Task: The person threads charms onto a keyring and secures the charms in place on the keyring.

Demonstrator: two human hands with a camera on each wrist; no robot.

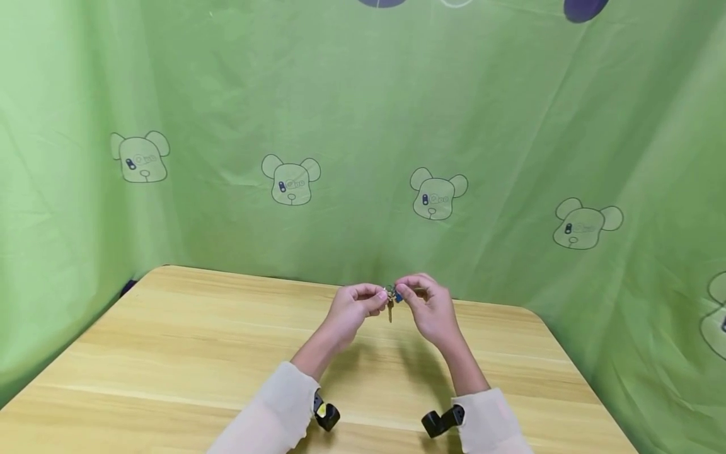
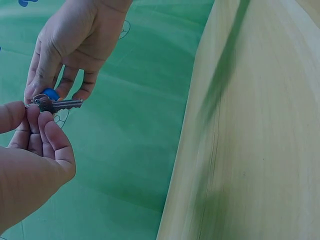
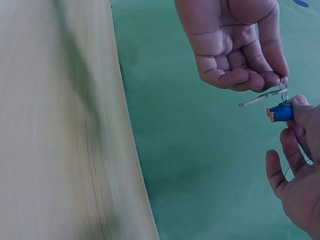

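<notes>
Above the far part of the table, both hands meet at a small key ring (image 1: 389, 289). My left hand (image 1: 353, 309) pinches the ring between thumb and fingers. A metal key (image 2: 67, 104) hangs from the ring, its blade pointing down in the head view. My right hand (image 1: 430, 309) pinches a small blue figure-like charm (image 3: 282, 112) with orange ends, which is joined to the ring. In the right wrist view the key and charm are apart from each other, linked at the ring. Fingertips partly hide the ring.
Below the hands lies a light wood-grain table (image 1: 198, 340) with rounded far corners. A green curtain (image 1: 363, 113) printed with bear heads surrounds it at the back and sides. Black wrist cameras (image 1: 327, 416) sit at both pale sleeves.
</notes>
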